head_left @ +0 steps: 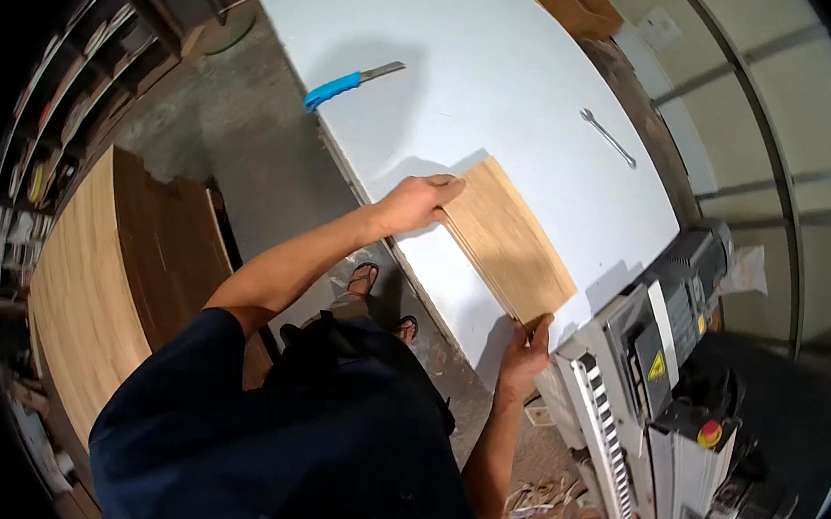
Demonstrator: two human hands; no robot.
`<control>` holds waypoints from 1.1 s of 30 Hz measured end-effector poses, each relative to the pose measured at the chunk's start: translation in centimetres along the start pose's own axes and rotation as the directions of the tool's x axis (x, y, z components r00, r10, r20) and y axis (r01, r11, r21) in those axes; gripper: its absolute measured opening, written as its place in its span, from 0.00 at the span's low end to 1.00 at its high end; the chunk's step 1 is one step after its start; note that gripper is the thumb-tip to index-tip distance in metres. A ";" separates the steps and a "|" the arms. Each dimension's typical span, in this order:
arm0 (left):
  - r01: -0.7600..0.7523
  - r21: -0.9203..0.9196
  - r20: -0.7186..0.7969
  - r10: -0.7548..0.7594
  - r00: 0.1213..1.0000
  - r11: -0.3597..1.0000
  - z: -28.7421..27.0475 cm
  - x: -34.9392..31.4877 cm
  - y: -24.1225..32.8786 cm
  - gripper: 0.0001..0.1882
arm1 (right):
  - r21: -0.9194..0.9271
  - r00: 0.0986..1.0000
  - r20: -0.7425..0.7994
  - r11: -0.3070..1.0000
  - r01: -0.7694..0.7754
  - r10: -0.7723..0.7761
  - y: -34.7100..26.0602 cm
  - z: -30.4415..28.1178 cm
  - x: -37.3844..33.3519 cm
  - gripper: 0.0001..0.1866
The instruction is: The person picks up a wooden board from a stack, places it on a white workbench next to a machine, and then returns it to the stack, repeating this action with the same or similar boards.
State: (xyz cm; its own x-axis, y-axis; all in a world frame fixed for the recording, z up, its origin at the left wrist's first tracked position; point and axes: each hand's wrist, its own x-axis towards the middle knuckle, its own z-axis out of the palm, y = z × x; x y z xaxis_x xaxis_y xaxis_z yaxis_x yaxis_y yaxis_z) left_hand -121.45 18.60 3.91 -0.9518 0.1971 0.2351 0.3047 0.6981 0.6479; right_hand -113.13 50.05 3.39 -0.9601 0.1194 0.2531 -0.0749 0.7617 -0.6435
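Note:
A light-brown wooden board [510, 240] with grooved long edges lies over the white tabletop [488, 80]. Its far left end is gripped by my left hand [418, 203], fingers over the top. My right hand [525, 356] pinches the near right end, thumb against the board's corner. Whether the board rests flat or is slightly raised, I cannot tell. Beyond my left hand, at the table's left edge, lies a blue-handled utility knife [351, 86] with its blade out. A metal wrench [609, 138] rests on the far right part of the table.
At the right, a machine [643, 351] with a red stop button [709, 435] and a striped edge adjoins the table. Stacked wooden panels [90, 302] stand at the left, with shelves [88, 78] behind. A cardboard box [579, 7] sits past the far edge. Wood scraps [548, 499] litter the floor.

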 end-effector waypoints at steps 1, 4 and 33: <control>-0.024 0.051 -0.003 0.025 1.000 0.998 0.0 0.1 0.3 0.31 | -0.098 0.995 -0.012 0.991 0.094 -0.096 0.2 -0.1 0.0 0.26; -0.070 0.129 0.077 0.061 0.995 0.989 0.0 0.2 1.0 0.30 | -0.220 0.987 0.009 0.963 0.156 -0.158 0.7 -0.2 -0.6 0.28; 0.480 -0.467 0.356 -0.339 0.871 0.742 -0.2 5.1 -5.4 0.06 | 0.222 0.813 0.211 0.783 -0.581 0.543 1.9 3.1 6.2 0.21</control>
State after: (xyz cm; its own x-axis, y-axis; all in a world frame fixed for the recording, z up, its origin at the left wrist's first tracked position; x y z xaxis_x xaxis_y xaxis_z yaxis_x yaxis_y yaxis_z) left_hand -127.98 15.75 1.74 -0.9450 0.1802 -0.2730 -0.2138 0.2915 0.9324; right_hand -120.05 50.24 1.50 -0.8778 0.3766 -0.2961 0.4392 0.3859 -0.8113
